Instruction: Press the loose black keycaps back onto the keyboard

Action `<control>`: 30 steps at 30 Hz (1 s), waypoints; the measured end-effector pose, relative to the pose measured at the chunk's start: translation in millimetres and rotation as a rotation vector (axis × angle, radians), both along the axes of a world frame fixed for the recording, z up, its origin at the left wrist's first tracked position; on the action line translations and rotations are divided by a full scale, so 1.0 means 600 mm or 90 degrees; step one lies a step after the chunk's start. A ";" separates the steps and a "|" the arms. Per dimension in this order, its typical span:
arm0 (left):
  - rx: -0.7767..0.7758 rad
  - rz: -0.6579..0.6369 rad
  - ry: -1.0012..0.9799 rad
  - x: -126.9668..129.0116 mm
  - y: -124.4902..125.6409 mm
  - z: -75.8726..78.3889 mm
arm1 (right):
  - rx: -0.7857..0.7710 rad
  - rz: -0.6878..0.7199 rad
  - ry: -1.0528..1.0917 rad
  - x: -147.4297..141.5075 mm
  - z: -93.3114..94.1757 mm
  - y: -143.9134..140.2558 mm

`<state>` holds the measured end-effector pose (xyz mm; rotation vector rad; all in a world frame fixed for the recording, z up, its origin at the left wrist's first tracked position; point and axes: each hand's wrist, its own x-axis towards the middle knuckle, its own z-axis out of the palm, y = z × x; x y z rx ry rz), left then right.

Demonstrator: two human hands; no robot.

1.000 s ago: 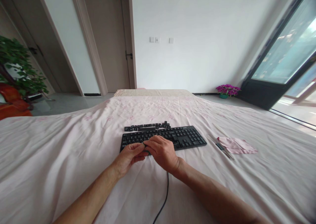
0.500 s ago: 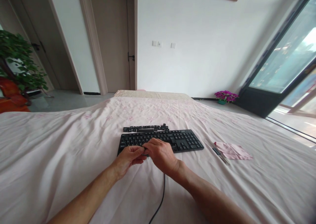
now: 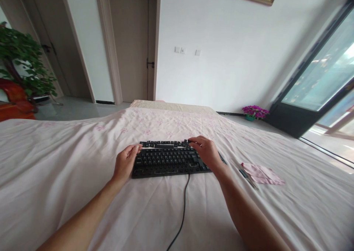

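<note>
Black keyboard flat on the bed, mid-bed, cable trailing toward me. Loose black keycaps in a row just beyond its far edge, nearest my hands.

Both forearms are bare from the lower picture edge up to the wrists; no sleeves, watch, bracelet or gloves show. The left hand and right hand are bare too, with no rings visible on the fingers.
</note>
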<state>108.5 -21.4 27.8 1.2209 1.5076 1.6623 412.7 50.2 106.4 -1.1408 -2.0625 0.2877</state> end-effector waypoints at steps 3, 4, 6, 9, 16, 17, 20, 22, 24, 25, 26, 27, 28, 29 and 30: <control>-0.047 0.033 0.071 -0.025 0.011 -0.028 | -0.032 -0.004 -0.044 0.017 -0.024 0.019; -0.070 0.026 0.098 -0.029 0.012 -0.034 | -0.041 0.001 -0.067 0.020 -0.032 0.020; -0.091 0.021 0.139 -0.032 0.012 -0.040 | -0.050 0.018 -0.111 0.024 -0.049 0.017; -0.095 0.029 0.179 -0.031 0.010 -0.039 | -0.043 0.036 -0.158 0.026 -0.070 0.003; -0.075 0.035 0.225 -0.033 0.012 -0.047 | 0.010 0.036 -0.248 0.028 -0.093 -0.016; -0.073 0.035 0.238 -0.034 0.014 -0.050 | 0.017 0.034 -0.263 0.029 -0.095 -0.016; -0.074 0.032 0.274 -0.038 0.017 -0.056 | 0.041 0.027 -0.303 0.029 -0.099 -0.013; -0.073 0.028 0.280 -0.040 0.019 -0.059 | 0.058 0.028 -0.320 0.029 -0.101 -0.011; -0.071 0.025 0.279 -0.041 0.020 -0.060 | 0.071 0.030 -0.333 0.028 -0.103 -0.010; -0.067 0.025 0.279 -0.042 0.021 -0.060 | 0.076 0.032 -0.342 0.028 -0.103 -0.010; -0.065 0.024 0.280 -0.042 0.021 -0.060 | 0.081 0.035 -0.351 0.028 -0.102 -0.010; -0.062 0.025 0.282 -0.042 0.021 -0.060 | 0.085 0.039 -0.360 0.027 -0.101 -0.010; -0.060 0.026 0.285 -0.042 0.021 -0.060 | 0.088 0.045 -0.367 0.027 -0.100 -0.011; -0.059 0.027 0.288 -0.042 0.021 -0.059 | 0.090 0.050 -0.373 0.026 -0.098 -0.011; -0.060 0.028 0.291 -0.041 0.021 -0.059 | 0.091 0.053 -0.376 0.026 -0.096 -0.012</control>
